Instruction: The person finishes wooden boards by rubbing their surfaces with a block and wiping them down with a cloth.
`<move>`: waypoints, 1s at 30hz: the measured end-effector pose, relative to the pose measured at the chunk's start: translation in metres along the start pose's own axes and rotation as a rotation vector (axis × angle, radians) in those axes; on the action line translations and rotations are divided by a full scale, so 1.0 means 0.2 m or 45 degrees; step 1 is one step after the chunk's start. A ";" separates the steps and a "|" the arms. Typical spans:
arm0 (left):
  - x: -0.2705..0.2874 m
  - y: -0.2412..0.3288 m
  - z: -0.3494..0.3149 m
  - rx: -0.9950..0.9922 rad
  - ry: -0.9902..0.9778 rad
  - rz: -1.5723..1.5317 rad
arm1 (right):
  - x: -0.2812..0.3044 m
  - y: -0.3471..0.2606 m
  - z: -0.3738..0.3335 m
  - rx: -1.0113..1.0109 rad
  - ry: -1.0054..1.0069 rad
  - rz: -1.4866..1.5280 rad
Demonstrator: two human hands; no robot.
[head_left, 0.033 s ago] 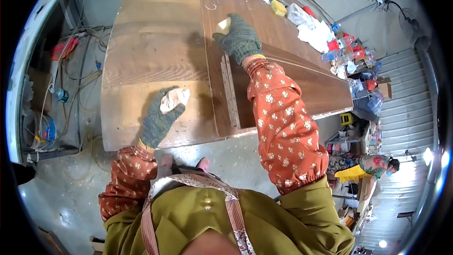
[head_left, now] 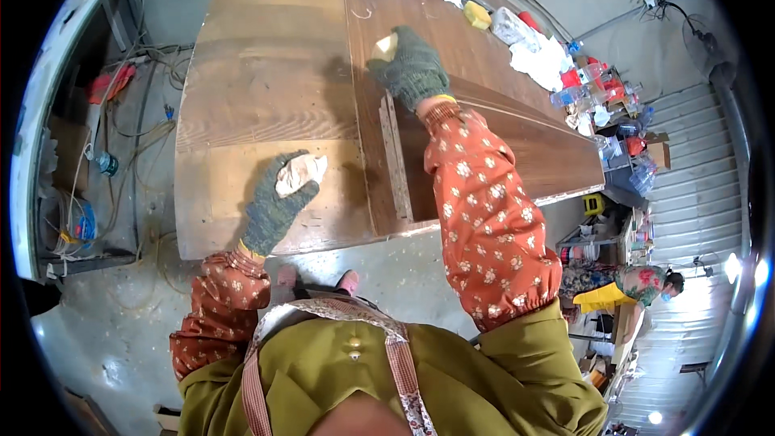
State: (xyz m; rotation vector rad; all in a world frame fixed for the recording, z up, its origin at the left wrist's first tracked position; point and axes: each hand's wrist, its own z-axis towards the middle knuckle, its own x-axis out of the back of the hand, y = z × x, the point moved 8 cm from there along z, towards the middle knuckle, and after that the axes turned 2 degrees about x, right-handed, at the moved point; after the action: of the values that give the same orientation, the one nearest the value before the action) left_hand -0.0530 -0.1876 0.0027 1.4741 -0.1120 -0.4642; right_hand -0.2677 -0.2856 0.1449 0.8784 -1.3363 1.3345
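My left hand (head_left: 274,214), in a dark grey-green knit glove, is closed around a crumpled whitish cloth (head_left: 299,174) above the near left part of a brown wooden tabletop (head_left: 266,97). Farther off and to the right, my right hand (head_left: 413,71) wears a matching glove. Its fingers grip a pale cream piece (head_left: 386,47), of which only a small part shows, so its kind is unclear. Below that hand a brown wooden panel (head_left: 517,141) with a rough pale end edge (head_left: 394,157) rests on the tabletop, partly covered by my right forearm.
A yellow sponge (head_left: 476,14) and white crumpled cloth (head_left: 537,62) lie along the far right edge. Beyond are several plastic bottles (head_left: 577,95). Cables and hoses (head_left: 137,141) hang by a metal frame at left. Another person (head_left: 646,282) stands far right.
My right hand with the pale piece has shifted very slightly toward me and to the right. My left hand and the cloth have barely moved.
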 end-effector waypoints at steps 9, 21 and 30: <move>0.08 -0.10 -0.01 0.186 0.071 -0.113 | 0.13 -0.05 -0.90 0.321 0.118 -0.092; -0.16 -0.04 0.12 0.185 -0.027 -0.098 | 0.10 -0.05 -1.10 0.155 0.155 -0.010; -0.37 0.24 0.21 -0.107 -0.127 0.184 | 0.13 0.10 -1.38 0.104 0.375 0.425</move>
State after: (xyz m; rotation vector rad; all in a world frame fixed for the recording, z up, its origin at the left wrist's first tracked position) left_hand -0.1235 -0.1988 0.0685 1.3503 -0.2733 -0.4202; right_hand -0.2495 -0.0076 0.1318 0.4977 -1.2366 1.7127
